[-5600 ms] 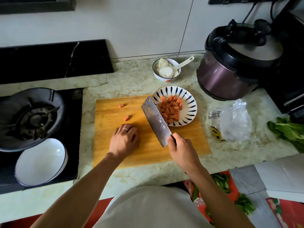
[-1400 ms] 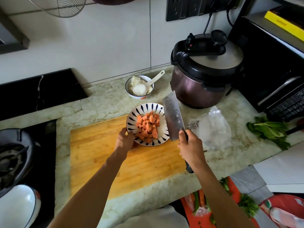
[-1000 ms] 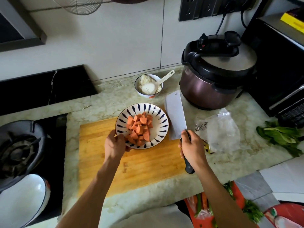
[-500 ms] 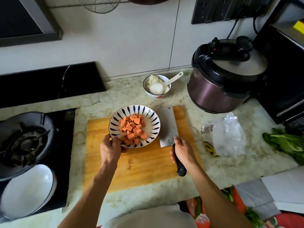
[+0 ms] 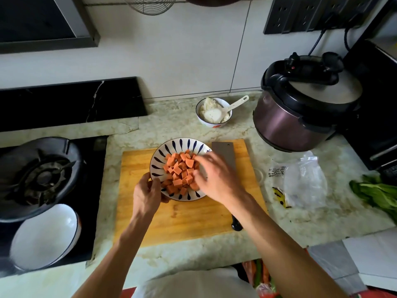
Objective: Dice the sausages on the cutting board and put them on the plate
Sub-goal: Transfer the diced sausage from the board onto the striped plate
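Observation:
A white plate with blue stripes sits on the wooden cutting board, piled with orange-pink diced sausage. My left hand grips the plate's near-left rim. My right hand reaches over the plate's right side, and its blurred fingers touch the dice. The cleaver lies flat on the board to the right of the plate, partly under my right hand. Its black handle points toward me.
Behind the board stand a rice bowl with a white spoon and a purple pressure cooker. A plastic bag and leafy greens lie to the right. A gas burner and a white bowl are on the left.
My right hand laid the cleaver flat on the board, let go of it and moved onto the diced sausage. My left hand pulled the plate left onto the board.

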The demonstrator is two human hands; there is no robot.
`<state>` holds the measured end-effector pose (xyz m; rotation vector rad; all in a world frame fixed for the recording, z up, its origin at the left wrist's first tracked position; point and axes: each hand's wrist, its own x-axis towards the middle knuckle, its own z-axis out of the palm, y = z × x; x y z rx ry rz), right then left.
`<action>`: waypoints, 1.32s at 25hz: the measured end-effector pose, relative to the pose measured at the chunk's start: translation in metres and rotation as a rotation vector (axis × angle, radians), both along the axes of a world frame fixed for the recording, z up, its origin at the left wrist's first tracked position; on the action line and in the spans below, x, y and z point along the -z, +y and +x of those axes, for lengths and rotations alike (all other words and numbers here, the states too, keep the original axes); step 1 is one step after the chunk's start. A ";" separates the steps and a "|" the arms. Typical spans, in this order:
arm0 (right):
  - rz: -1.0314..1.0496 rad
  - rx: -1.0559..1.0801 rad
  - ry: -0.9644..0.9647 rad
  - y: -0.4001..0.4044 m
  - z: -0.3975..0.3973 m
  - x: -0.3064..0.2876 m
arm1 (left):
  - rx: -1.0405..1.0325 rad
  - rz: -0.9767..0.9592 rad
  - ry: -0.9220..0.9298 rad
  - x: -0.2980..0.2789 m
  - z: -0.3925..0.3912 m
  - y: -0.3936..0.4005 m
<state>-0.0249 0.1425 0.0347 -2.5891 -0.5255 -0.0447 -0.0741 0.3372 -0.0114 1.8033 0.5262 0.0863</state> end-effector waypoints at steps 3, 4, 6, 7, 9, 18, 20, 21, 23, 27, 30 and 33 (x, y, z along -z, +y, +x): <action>-0.219 -0.296 0.007 0.041 0.008 0.010 | 0.048 0.038 -0.012 -0.004 -0.002 0.008; -0.262 -0.317 -0.003 0.046 0.009 0.015 | 0.040 0.043 -0.006 -0.003 -0.003 0.011; -0.243 -0.330 0.018 0.041 0.012 0.025 | -0.010 0.016 0.020 0.000 -0.005 0.019; -0.208 -0.308 0.048 0.036 0.015 0.030 | -0.042 -0.010 0.030 0.002 -0.007 0.024; -0.185 -0.226 0.059 0.031 0.021 0.035 | -0.080 -0.057 0.041 0.006 -0.007 0.029; -0.262 -0.263 0.093 0.049 0.028 0.023 | -0.109 -0.088 0.023 0.005 -0.006 0.042; -0.181 -0.305 0.151 0.050 0.031 0.018 | -0.130 -0.105 0.028 0.007 -0.003 0.046; -0.091 -0.307 0.166 0.051 0.034 0.016 | -0.142 -0.122 0.028 0.008 0.000 0.047; 0.096 -0.242 0.168 0.054 0.043 0.015 | -0.180 -0.179 0.028 0.009 0.006 0.047; 0.313 -0.005 0.055 0.052 0.073 0.011 | -0.290 -0.315 0.040 0.006 0.033 0.047; 0.345 0.117 0.108 0.049 0.089 0.010 | -0.325 -0.308 0.065 0.006 0.068 0.051; 0.355 0.161 0.209 0.042 0.099 0.017 | -0.287 -0.220 0.102 0.007 0.113 0.060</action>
